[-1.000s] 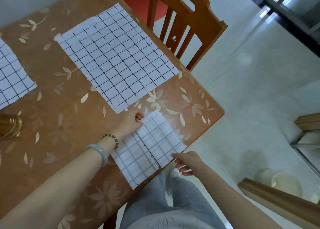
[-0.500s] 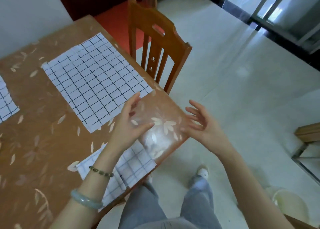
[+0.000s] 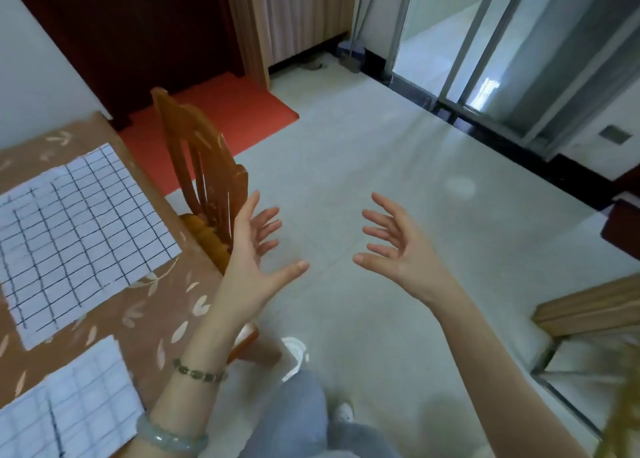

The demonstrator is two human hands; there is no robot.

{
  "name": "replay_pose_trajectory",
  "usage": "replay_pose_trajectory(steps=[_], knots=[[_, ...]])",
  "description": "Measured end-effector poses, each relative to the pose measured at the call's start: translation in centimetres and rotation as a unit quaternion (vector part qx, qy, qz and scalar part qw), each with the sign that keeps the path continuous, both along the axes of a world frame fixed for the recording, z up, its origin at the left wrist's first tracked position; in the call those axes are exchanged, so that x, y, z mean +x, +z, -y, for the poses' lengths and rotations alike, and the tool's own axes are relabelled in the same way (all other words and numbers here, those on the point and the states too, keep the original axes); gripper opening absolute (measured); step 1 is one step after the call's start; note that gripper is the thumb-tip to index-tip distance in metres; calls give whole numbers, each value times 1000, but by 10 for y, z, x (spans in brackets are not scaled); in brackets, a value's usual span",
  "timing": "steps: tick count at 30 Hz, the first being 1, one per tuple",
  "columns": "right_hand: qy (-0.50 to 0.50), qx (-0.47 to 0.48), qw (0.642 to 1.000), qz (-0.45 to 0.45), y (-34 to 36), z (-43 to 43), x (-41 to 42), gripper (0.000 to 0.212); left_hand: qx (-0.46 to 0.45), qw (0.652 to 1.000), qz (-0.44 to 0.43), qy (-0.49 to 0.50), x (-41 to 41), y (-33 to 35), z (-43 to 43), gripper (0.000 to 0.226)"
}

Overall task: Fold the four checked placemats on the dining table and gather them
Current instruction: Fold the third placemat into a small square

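flat placemat (image 3: 74, 229) thin, soft, light | pinch its corners, fold | left hand (image 3: 254, 249), right hand (image 3: 394, 246) spread wide, empty

The dining table (image 3: 114, 305) bears a flat placemat (image 3: 76, 229) and a folded placemat (image 3: 76, 405).

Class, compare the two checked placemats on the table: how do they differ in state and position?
The far placemat lies spread flat, showing a large grid; the near placemat is folded smaller. The far one sits beside the chair; the near one lies by the left hand's wrist. Both are white with dark checks, and neither is touched.
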State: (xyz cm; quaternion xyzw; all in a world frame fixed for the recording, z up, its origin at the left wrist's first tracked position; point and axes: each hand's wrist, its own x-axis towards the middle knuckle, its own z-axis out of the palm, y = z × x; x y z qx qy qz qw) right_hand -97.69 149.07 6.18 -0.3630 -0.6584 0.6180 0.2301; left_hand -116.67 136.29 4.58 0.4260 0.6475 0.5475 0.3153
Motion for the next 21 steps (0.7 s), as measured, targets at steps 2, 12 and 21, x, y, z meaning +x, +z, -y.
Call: replay_pose_trajectory(steps=[2, 12, 21], knots=[[3, 4, 1000, -5, 0, -22, 3, 85, 5, 1000, -10, 5, 5, 2, -18, 103], [86, 26, 996, -4, -14, -180, -47, 82, 5, 997, -26, 72, -31, -17, -144, 105], [171, 32, 985, 4, 1, -323, -145, 80, -15, 983, -40, 176, -101, -4, -263, 103]])
